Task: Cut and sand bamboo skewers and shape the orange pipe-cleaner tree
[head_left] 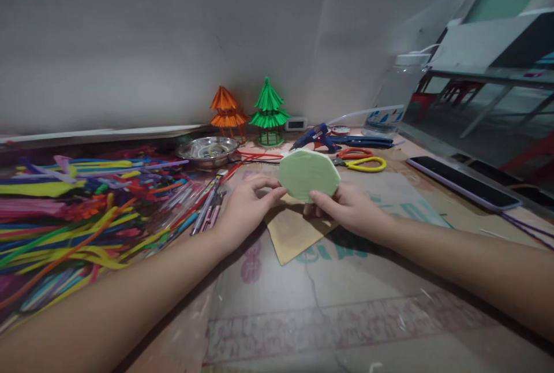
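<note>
Both my hands hold up a pale green rounded foam disc (308, 174) above the table's middle. My left hand (246, 205) pinches its left edge with thumb and fingers closed on it. My right hand (346, 208) grips its lower right edge the same way. Under the disc a tan piece of cardboard (292, 234) lies flat on the cardboard-covered table (329, 298).
A heap of coloured pipe cleaners (73, 217) fills the left. Pens (210, 205), a metal bowl (208, 150), orange (225, 108) and green (269, 110) pagoda models, a blue glue gun (318, 137), scissors (361, 160), a plastic jar (396, 96) and a phone (463, 182) lie behind and right.
</note>
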Motion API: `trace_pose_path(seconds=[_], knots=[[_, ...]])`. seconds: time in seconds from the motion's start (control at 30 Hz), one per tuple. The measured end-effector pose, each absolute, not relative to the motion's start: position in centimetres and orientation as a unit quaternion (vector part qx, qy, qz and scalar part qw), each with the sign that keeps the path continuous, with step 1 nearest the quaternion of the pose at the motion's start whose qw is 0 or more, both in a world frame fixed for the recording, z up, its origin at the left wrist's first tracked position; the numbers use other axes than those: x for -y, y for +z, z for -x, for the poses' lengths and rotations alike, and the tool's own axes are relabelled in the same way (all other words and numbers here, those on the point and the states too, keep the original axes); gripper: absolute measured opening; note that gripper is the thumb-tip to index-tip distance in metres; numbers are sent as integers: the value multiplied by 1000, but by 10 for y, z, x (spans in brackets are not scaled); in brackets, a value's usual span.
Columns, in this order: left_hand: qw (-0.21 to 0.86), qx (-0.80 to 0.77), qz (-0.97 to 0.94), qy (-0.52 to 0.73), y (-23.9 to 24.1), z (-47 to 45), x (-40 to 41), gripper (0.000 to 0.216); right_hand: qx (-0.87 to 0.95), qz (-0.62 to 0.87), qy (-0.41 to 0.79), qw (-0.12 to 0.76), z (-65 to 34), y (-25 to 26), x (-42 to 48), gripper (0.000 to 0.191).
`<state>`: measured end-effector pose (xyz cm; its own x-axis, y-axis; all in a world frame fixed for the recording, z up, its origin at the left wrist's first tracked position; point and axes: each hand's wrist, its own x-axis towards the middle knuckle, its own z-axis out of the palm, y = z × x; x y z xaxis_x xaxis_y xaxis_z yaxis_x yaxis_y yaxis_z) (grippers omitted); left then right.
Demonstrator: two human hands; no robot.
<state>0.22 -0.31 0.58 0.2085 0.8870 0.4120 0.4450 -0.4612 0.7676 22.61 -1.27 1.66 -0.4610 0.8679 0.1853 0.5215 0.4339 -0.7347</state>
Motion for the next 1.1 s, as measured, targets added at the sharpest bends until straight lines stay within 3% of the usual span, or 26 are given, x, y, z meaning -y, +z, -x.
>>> trace_pose_path(seconds=[0.2,0.4,0.5,0.6,0.67,0.77,0.9,1.03,1.1], knots=[[251,-445,-744,431,5,-2,3,16,843,428,175,275,-225,16,15,36],[263,-465,-720,443,5,-2,4,10,826,437,228,274,-226,16,15,39],[266,-490,-679,477,2,0,0,14,784,450,283,321,-228,13,10,37],[243,-471,-737,420,2,-1,0,29,745,445,323,378,-230,9,3,29],[201,-434,-807,346,3,-3,5,28,733,442,322,406,-233,7,-2,30],[117,-374,-881,267,5,-7,15,15,732,445,285,430,-237,6,-6,38],[94,-368,-901,208,6,-7,20,28,770,471,169,396,-239,10,-10,38],[93,-385,-897,195,3,-5,14,34,794,451,95,396,-240,10,-11,23],[97,-386,-896,198,1,-4,11,35,804,430,92,399,-239,8,-11,30]])
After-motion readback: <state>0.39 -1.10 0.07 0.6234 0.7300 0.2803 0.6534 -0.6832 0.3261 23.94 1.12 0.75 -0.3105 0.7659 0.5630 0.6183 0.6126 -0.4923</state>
